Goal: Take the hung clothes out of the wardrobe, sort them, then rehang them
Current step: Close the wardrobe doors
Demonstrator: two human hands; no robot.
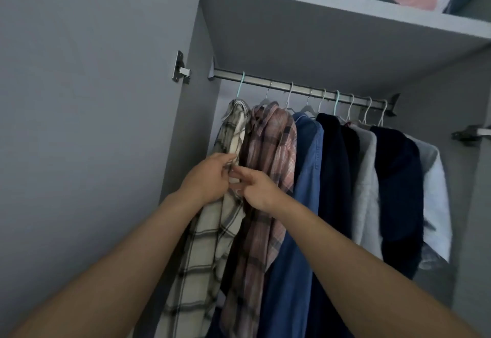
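Note:
A metal rail [300, 88] under the wardrobe shelf carries several hung garments. At its left end hangs a cream plaid shirt [210, 236] on a mint hanger. To its right come a pink plaid shirt [273, 157], a blue denim shirt [305, 178], a navy garment [334, 167], a pale grey one [368, 178], another navy one [398, 178] and a white one [435, 194]. My left hand [207, 178] pinches the front edge of the cream plaid shirt. My right hand [257, 189] pinches the same edge just beside it, fingertips nearly touching.
The open wardrobe door [87, 125] stands close on the left with a metal hinge [180, 70]. The shelf [345, 5] above the rail holds folded fabrics in beige, teal and pink. Another hinge [470, 133] sits at the right side.

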